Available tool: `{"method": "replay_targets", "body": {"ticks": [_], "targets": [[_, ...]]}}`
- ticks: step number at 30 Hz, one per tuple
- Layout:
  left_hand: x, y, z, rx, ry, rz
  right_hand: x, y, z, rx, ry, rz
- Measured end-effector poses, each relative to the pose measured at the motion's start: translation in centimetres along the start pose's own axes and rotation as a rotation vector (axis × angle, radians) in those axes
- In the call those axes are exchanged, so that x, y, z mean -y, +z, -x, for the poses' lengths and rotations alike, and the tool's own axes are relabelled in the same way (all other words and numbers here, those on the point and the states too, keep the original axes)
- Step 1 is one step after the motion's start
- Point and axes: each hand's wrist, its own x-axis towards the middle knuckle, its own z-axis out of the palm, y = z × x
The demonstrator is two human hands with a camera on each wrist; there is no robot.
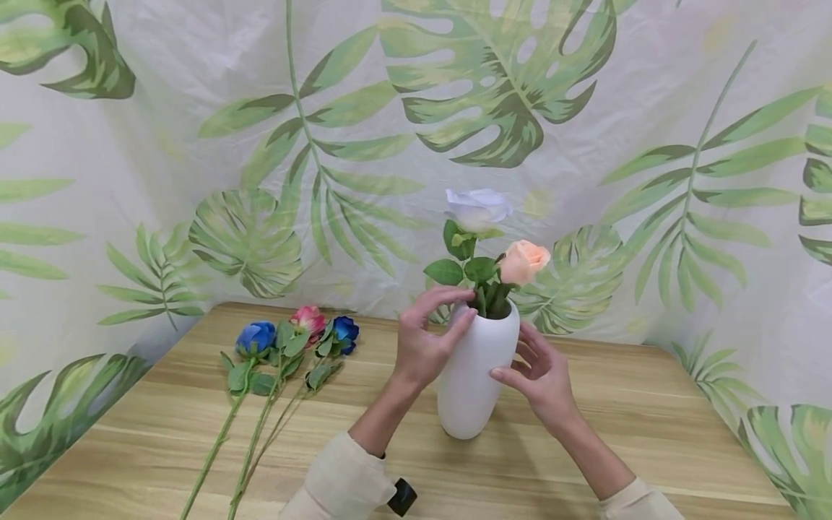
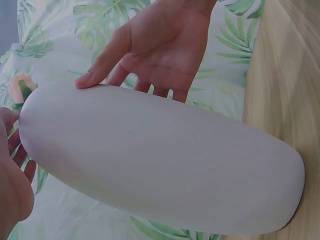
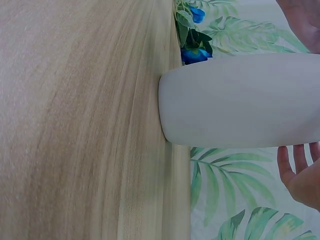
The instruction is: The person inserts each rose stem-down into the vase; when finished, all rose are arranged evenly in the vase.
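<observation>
Sleeves of cream fabric enter from the near edge of the pale wooden tabletop (image 1: 650,404), and both forearms reach forward to a tall, smooth white ceramic vase (image 1: 474,375) standing upright near the middle of the table. The left hand (image 1: 425,339) rests against the vase's upper left side, fingers loosely spread and straight, thumb by the rim near the leaves. The right hand (image 1: 542,375) flanks the vase's right side with fingers extended and relaxed; in the left wrist view its thumb touches the vase wall while the other fingers stand just off it. Neither hand closes around anything. From the vase mouth rise a peach artificial rose (image 1: 523,262) and, higher, a pale lilac-white artificial rose (image 1: 477,207), both with green leaves. To the left, well apart from the vase, three long-stemmed artificial flowers lie on the table: a blue rose (image 1: 256,337), a pink rose (image 1: 308,318) and a dark blue rose (image 1: 345,331). Behind stands a white backdrop printed with green tropical leaves (image 1: 494,94).
</observation>
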Motion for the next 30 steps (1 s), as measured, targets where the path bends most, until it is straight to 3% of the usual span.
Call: {"method": "replay_targets", "body": {"ticks": [6, 15, 22, 30], "targets": [[0.1, -0.7, 0.0, -0.003, -0.046, 0.046, 0.0, 0.0, 0.0, 0.001, -0.003, 0.008], [0.6, -3.1, 0.1, 0.053, -0.065, 0.011, 0.1, 0.0, -0.2, -0.005, -0.001, 0.003], [1.7, -6.2, 0.0, 0.083, -0.147, -0.129, 0.3, 0.0, -0.2, -0.014, 0.013, -0.001], [3.7, -11.0, 0.9, 0.216, -0.354, -0.380, 0.2, 0.0, -0.1, -0.003, 0.012, 0.003]]}}
